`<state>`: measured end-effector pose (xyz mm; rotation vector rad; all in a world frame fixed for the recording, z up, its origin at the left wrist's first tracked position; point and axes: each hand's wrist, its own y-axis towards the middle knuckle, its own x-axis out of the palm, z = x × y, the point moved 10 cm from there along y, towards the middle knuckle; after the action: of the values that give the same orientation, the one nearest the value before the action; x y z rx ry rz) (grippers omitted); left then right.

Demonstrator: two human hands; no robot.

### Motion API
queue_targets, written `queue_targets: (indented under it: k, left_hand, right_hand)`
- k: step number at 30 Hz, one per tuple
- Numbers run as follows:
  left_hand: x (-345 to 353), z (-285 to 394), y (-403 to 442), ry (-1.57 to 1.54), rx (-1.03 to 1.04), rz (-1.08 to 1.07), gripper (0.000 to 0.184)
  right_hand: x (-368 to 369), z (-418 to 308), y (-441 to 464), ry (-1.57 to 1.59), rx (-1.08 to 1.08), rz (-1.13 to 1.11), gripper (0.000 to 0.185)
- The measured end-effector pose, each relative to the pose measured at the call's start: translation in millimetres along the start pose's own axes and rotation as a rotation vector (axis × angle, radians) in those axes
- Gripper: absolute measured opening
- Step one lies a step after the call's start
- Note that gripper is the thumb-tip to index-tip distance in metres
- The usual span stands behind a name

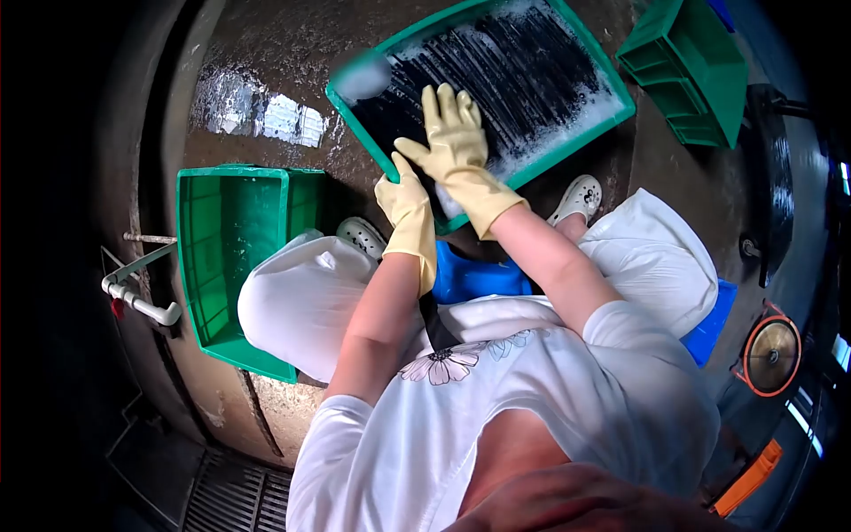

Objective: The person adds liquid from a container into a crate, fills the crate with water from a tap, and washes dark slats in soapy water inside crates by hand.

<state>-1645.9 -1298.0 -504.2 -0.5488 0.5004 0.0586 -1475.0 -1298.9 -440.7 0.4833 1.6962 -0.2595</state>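
A green crate (581, 135) lies in front of my feet, with dark, wet, ridged material (505, 75) and white suds inside it. My left hand (405, 197), in a cream rubber glove, grips the crate's near left rim, fingers wrapped on the edge. Over the dark material rests my right hand (455, 137), gloved the same way, palm down with the fingers stretched out and the thumb apart. Whether its palm presses on the material is hard to tell.
At the left stands a green crate (288, 257), and another green crate (687, 71) at the upper right. White pipes (142, 297) run along the left edge. A round fan (771, 355) is at the right. Blue plastic (479, 275) shows beneath me. The floor (275, 53) is wet.
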Motion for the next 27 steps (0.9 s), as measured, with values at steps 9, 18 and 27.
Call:
queue_targets:
  k: [9,18,27]
  left_hand:
    - [-6.8,7.2,-2.6,-0.024,0.081,0.068,0.051]
    - [9.6,-17.8,14.0,-0.288,0.129,0.023,0.057]
    - [4.7,-17.4,14.9,-0.005,0.121,0.026,0.06]
  right_hand:
    - [-25.4,126.5,64.2,-0.31,0.171,-0.045,0.115]
    - [15.0,-11.4,-6.4,0.04,0.057,-0.096,0.112]
    - [-13.4,102.0,56.9,-0.205,0.099,0.007,0.113]
